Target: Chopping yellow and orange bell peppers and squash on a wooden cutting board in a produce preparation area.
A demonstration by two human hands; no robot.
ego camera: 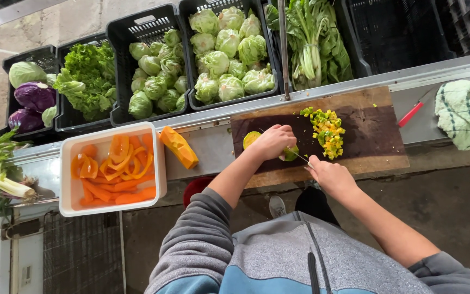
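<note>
Wooden board (376, 103), left hand (273, 142) pinning vegetable (251, 139) mid-board

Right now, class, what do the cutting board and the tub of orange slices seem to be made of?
Cutting board: seemingly wood, brown with visible grain, its middle darkened, probably damp. Tub: likely plastic, white and smooth with rounded corners and a thin rim. Neither can be confirmed by look alone.

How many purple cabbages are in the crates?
2. Both purple cabbages sit in the leftmost black crate: the upper one and the lower one, beside pale green cabbages. More may be hidden beneath.
</note>
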